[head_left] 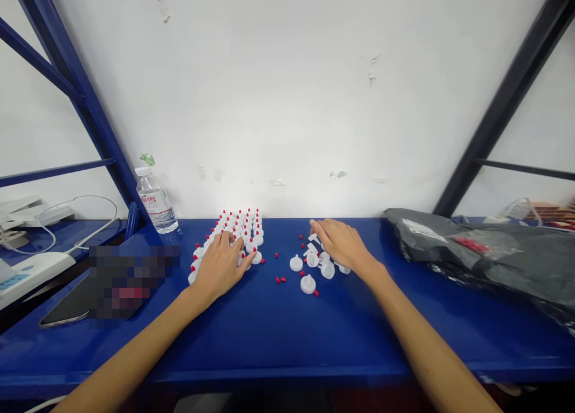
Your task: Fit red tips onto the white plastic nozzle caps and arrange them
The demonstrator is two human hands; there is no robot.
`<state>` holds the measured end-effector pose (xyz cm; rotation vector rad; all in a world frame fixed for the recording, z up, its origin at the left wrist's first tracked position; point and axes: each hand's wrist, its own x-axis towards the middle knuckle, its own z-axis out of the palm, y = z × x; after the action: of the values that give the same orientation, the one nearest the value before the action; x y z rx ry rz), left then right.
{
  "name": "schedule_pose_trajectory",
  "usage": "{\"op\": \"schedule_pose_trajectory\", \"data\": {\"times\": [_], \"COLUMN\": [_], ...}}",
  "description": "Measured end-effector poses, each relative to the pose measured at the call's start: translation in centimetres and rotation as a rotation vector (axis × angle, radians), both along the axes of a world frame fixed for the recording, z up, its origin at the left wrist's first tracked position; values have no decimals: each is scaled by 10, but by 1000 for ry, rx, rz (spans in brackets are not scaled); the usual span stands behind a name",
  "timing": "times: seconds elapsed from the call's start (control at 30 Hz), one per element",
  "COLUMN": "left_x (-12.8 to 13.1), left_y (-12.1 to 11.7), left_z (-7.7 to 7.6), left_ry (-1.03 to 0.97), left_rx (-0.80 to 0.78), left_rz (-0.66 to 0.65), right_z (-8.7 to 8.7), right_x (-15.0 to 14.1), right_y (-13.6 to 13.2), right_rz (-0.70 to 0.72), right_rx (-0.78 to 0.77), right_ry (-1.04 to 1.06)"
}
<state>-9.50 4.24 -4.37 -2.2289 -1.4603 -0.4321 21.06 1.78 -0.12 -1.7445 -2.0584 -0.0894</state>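
Your left hand (222,268) bends, fingers parted, and your right hand (339,242) curls; whether either grips anything, I can't tell. Left to right: a clear plastic bottle (157,202), rows of smooth, round white discs (257,233) tipped red beneath your left, stubby red caps (283,279), loose discs (308,285) with short bare spouts near your right, a crinkled grey bag (516,263).

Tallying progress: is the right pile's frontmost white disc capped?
Uncapped: the disc shows a white nub; a red cap lies beside it.

white discs (308,285): 20+ | loose red caps (277,279): 8+ | bottle (156,203): 1 | dark bag (516,257): 1
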Motion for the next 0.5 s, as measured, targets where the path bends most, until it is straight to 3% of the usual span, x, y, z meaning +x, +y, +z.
{"op": "schedule_pose_trajectory", "data": {"times": [0.13, 0.5], "left_x": [-3, 1], "left_y": [1, -1], "left_z": [0, 7], "left_ry": [33, 30], "left_rx": [-104, -176], "left_rz": [10, 45], "right_z": [-1, 2], "right_x": [-1, -3], "right_y": [0, -2], "right_rz": [1, 15], "right_rx": [-5, 10], "right_ry": [-6, -8]}}
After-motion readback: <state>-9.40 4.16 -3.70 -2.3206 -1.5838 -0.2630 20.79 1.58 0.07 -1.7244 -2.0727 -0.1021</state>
